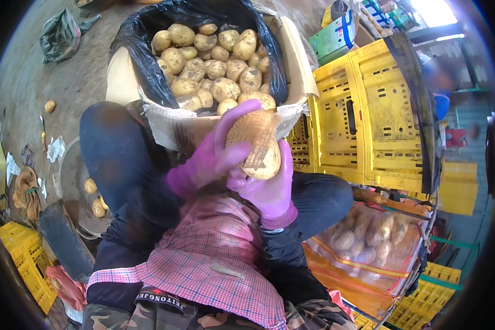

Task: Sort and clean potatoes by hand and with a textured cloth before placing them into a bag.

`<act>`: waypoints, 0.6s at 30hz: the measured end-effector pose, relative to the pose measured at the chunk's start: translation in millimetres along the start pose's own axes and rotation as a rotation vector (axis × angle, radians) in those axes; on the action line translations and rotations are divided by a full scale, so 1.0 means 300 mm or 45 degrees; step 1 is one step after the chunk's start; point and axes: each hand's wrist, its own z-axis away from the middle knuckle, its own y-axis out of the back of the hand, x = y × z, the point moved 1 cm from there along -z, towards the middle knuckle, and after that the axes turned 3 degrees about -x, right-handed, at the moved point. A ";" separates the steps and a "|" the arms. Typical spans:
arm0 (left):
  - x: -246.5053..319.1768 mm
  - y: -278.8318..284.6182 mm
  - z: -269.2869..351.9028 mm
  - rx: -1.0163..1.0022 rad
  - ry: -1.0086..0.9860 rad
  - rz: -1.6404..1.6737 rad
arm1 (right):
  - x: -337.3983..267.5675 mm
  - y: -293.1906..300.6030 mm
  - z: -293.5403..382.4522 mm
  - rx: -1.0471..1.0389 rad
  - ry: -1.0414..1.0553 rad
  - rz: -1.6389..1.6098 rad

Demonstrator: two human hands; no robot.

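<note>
Both hands wear purple gloves and meet above my lap, in front of an open carton. My left hand (208, 159) reaches around the left and far side of a large pale potato (263, 161), its thumb on the near side. Brown, mesh-like material (249, 128) covers the upper part of that potato; whether it is netting or a cloth cannot be settled. My right hand (268, 192) cups the potato from below and from the right. Just beyond, the cardboard carton (126, 78), lined with black plastic (144, 78), holds many soil-marked potatoes (216, 68).
Yellow plastic crates (387, 103) stand at the right, with bagged potatoes (367, 237) below them. On the left are a round pan (72, 165) with several potatoes, a screwdriver-like tool (43, 138), and a loose potato (50, 106). A person (441, 78) is at far right.
</note>
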 end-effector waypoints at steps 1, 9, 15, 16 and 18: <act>-0.019 -0.003 0.005 -0.029 0.073 0.082 | -0.003 0.011 -0.004 0.114 0.023 0.251; -0.051 0.025 0.038 0.202 -0.395 -1.105 | 0.034 0.017 -0.030 0.196 0.947 2.319; -0.154 0.083 0.070 0.346 -0.093 -1.194 | 0.008 0.022 -0.006 -0.037 0.771 1.802; -0.178 0.088 0.078 0.347 -0.096 -1.194 | 0.012 0.009 0.001 0.001 0.630 1.493; -0.219 0.094 0.081 0.335 0.372 -0.431 | 0.008 0.004 0.011 0.074 0.632 1.476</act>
